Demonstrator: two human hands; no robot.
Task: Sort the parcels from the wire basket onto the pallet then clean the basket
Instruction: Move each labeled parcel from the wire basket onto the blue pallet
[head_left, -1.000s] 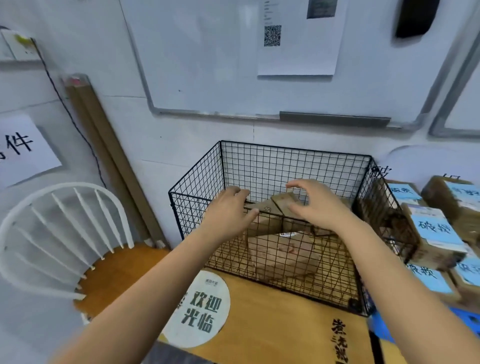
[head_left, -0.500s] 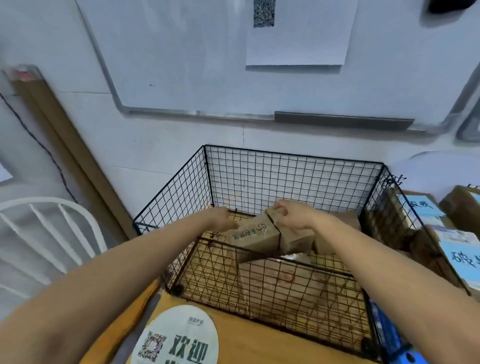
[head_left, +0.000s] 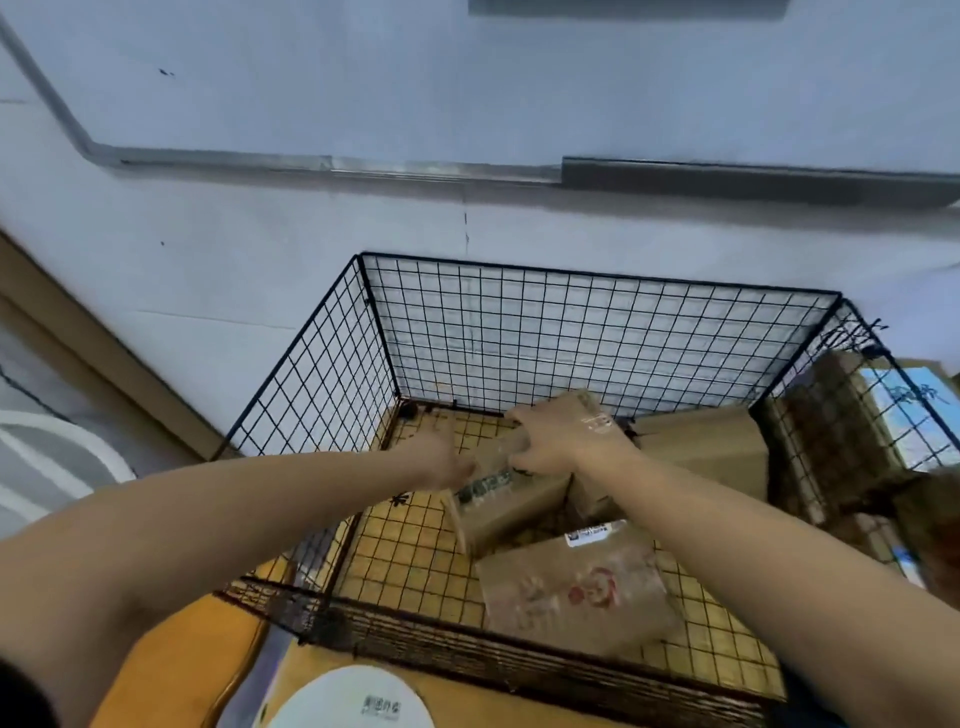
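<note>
Box (head_left: 501, 501) clamped under right hand (head_left: 561, 441), fingers curled; left hand (head_left: 441, 460) blurred alongside, grip unclear. Seat both, lift straight, clearing basket (head_left: 597, 278) rim above.

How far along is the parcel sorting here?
Done: unclear; labelled boxes sit beyond the basket's right wall. In hand: right hand grips a small box inside, left hand beside it, blurred. Left: the flat parcel, a big box, then cleaning.
</note>
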